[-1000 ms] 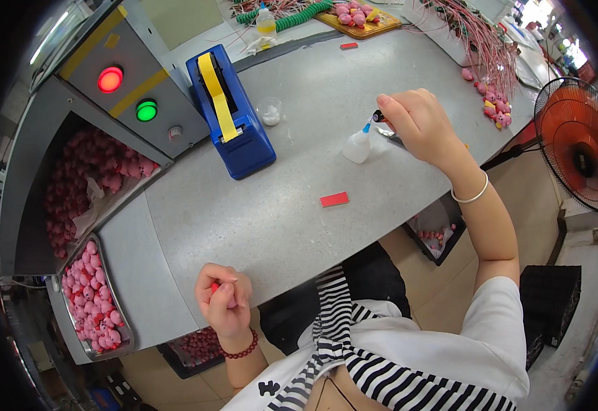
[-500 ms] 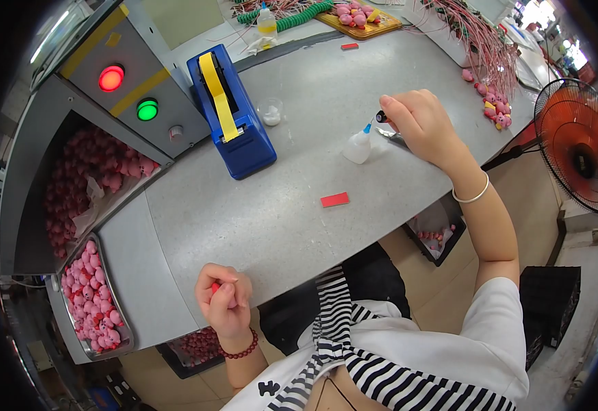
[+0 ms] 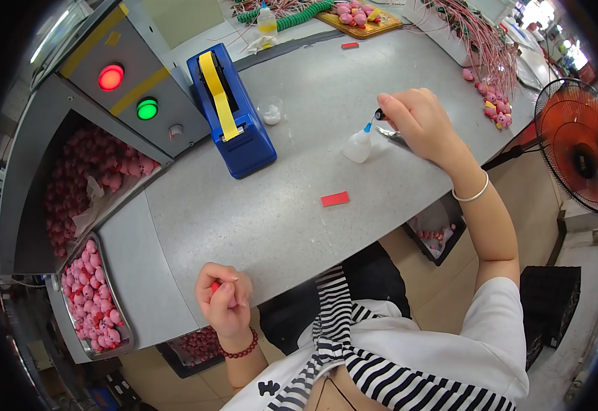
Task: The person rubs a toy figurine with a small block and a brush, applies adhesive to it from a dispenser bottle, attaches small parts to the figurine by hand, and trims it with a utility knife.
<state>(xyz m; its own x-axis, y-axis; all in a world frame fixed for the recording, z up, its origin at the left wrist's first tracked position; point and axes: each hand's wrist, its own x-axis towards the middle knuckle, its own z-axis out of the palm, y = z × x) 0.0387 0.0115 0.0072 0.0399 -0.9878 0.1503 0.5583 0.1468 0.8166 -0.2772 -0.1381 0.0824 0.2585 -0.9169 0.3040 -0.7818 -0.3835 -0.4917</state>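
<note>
Right hand (image 3: 422,127) near-still; dispenser (image 3: 249,140) beside cup (image 3: 276,105)

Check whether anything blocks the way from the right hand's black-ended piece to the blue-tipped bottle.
Nothing visible stands between the black-ended piece in the right hand and the tip of the blue-tipped bottle. A silver item, partly hidden by the hand, lies beside the bottle, clear of that path.

Workshop: you're on a production floor, here's your grey bench (image 3: 278,240).
Left: machine housing (image 3: 93,82), lights (image 3: 111,78) glowing, pink figures (image 3: 73,178) heaped inside; a loaded tray (image 3: 132,335) near you.
Far: wires (image 3: 497,65), another batch (image 3: 355,15) on a board (image 3: 383,29).
Right: caged fan (image 3: 579,154).
</note>
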